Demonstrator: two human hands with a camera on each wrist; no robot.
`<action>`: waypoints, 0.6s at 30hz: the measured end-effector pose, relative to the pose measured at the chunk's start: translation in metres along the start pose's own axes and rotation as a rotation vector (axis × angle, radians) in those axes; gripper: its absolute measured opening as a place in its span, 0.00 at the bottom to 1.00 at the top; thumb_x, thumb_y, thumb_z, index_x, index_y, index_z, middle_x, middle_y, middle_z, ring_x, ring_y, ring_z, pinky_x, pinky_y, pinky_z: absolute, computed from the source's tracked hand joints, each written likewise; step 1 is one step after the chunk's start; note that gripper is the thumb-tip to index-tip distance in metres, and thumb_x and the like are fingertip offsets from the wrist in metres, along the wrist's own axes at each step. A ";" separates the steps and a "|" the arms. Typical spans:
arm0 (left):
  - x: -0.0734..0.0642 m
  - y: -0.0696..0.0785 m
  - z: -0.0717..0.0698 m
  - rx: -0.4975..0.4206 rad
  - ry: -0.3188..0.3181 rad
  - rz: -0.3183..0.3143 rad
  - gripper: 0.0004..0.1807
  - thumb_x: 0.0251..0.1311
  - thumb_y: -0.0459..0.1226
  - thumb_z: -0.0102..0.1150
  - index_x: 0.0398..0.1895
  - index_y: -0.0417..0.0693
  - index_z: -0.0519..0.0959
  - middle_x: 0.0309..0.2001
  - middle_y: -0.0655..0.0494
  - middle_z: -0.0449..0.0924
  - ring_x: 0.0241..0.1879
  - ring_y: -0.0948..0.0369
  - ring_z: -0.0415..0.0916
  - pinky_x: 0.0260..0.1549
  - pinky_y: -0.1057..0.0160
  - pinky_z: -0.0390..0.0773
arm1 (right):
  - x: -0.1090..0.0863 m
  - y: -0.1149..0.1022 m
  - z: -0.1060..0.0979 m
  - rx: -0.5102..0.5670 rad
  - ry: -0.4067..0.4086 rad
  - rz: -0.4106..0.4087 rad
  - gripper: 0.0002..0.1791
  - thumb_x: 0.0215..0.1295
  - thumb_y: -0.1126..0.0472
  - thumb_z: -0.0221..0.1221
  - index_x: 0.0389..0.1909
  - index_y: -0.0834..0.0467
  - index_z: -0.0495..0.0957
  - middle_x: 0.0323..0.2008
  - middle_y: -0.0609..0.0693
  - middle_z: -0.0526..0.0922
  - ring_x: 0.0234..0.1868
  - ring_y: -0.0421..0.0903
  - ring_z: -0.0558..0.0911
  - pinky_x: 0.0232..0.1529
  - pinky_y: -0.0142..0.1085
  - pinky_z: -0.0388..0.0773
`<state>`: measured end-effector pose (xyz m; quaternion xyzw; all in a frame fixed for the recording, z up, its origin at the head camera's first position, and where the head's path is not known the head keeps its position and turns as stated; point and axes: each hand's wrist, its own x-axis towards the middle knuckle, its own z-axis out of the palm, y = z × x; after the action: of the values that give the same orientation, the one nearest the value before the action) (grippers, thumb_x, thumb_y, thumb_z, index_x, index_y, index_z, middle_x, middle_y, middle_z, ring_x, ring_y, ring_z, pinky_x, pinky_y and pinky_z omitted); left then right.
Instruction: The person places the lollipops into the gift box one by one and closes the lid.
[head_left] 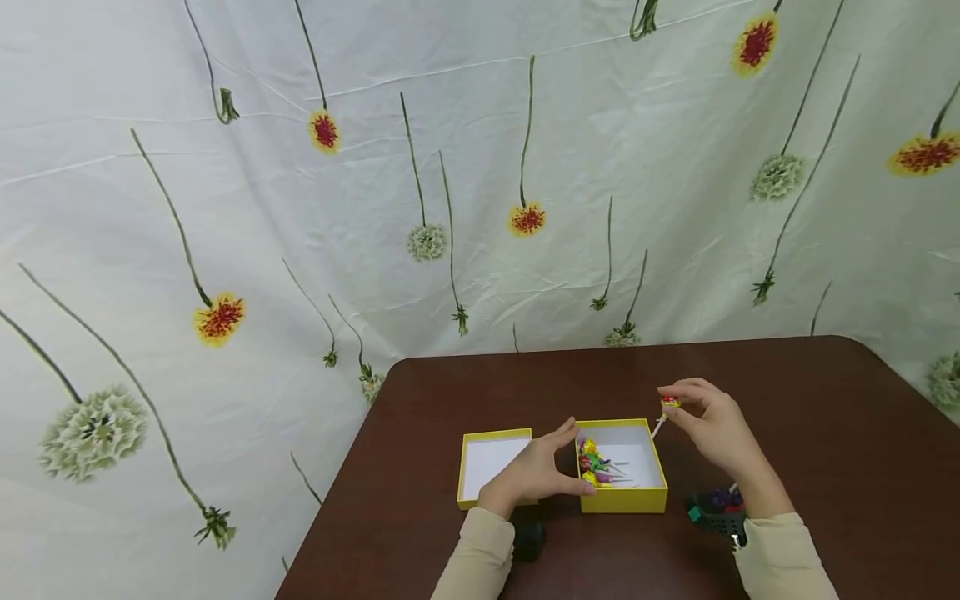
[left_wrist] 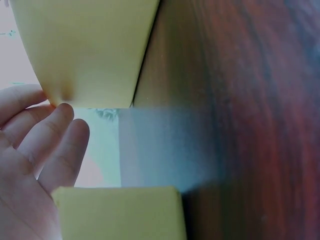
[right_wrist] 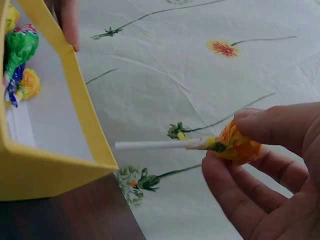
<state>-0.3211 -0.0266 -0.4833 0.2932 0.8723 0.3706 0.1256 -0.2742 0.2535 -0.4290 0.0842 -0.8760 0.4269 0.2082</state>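
A yellow box (head_left: 624, 500) with a white inside stands on the table, several wrapped lollipops (head_left: 590, 461) lying along its left side. My left hand (head_left: 534, 468) holds the box at its left end, thumb at the near corner and fingers at the far one. In the left wrist view, fingertips (left_wrist: 64, 111) touch the box's corner. Beyond the box's right wall, my right hand (head_left: 712, 421) pinches an orange-yellow wrapped lollipop (right_wrist: 240, 145) by its candy end. Its white stick (right_wrist: 150, 145) points toward the box in the right wrist view.
A shallow yellow tray with a white inside (head_left: 491, 467), like a lid, lies left of the box, partly behind my left hand. A dark object with green and purple parts (head_left: 716, 510) sits by my right wrist. The brown table (head_left: 840, 417) ends at a flower-patterned cloth (head_left: 360, 200).
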 end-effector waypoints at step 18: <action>0.003 -0.003 0.000 0.018 -0.004 -0.002 0.54 0.52 0.55 0.73 0.79 0.52 0.56 0.81 0.58 0.48 0.77 0.50 0.55 0.68 0.46 0.68 | 0.005 -0.012 0.048 0.060 -0.086 -0.040 0.14 0.62 0.71 0.65 0.49 0.63 0.84 0.47 0.58 0.83 0.45 0.53 0.84 0.47 0.44 0.85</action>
<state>-0.3243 -0.0263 -0.4857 0.2943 0.8755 0.3622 0.1252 -0.2888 0.2082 -0.4448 0.1262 -0.8691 0.4446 0.1762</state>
